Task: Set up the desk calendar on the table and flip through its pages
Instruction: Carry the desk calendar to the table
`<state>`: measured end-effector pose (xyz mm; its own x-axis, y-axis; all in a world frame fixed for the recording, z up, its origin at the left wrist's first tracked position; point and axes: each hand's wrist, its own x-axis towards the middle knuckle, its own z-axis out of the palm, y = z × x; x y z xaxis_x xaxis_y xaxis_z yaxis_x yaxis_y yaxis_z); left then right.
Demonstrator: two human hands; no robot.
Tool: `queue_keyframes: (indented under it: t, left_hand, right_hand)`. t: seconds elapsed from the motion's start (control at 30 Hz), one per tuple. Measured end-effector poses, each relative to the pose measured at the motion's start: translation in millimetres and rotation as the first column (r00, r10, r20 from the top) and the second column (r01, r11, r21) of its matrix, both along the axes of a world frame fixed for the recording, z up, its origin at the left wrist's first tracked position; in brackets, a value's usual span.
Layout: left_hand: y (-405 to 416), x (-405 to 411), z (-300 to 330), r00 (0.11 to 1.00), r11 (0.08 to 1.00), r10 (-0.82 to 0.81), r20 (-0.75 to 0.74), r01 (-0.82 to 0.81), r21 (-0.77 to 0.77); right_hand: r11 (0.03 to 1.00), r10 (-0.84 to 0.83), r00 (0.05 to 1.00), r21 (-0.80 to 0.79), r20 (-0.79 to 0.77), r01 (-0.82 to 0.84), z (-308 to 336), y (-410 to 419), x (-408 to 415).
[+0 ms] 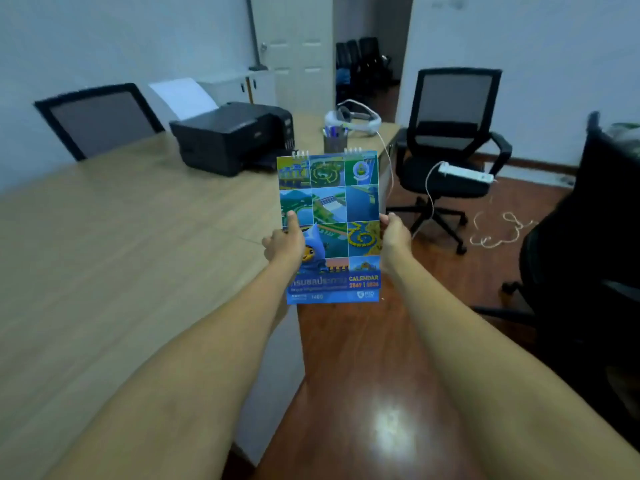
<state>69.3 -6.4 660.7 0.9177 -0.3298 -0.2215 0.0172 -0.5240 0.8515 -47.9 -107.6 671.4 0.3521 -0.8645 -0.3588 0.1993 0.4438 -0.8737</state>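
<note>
Calendar (329, 226) held upright in the air, cover facing the wearer, past the worktop (121, 237) edge and not yet set down. Left grip (284, 245) and right grip (394, 239) each closed on a side edge, judged to keep it flat for placing.

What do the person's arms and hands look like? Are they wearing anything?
Both arms are bare from as far up as the picture shows. No sleeves, gloves, watch or bracelets show. The left hand and right hand show no rings that I can see.
</note>
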Motion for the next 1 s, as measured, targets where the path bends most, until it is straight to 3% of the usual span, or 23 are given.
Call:
queue_keyframes:
  t: [0.17, 0.4, 0.73, 1.0]
  left_hand:
    - [62.6, 48.1, 44.2, 0.978, 0.98, 0.196, 0.064, -0.194, -0.041]
    - [197.5, 116.5, 63.7, 0.874, 0.883, 0.468, 0.132, -0.468, -0.029]
    - [400.3, 145.6, 54.7, 0.685, 0.697, 0.705, 0.183, -0.718, 0.003]
    - [478.5, 126.2, 26.7, 0.552, 0.558, 0.828, 0.102, -0.828, -0.048]
  right_hand:
    - [0.973, 0.217, 0.975, -0.086, 0.051, -0.212, 50.2, 49.7, 62.3]
    - [0.865, 0.502, 0.861, -0.053, 0.085, -0.499, 69.6, 165.1, 161.8]
    - [0.666, 0.724, 0.659, 0.046, 0.203, -0.745, 61.7, 350.5, 243.7]
    - [0.519, 0.834, 0.525, 0.081, 0.172, -0.851, 40.6, 429.6, 271.9]
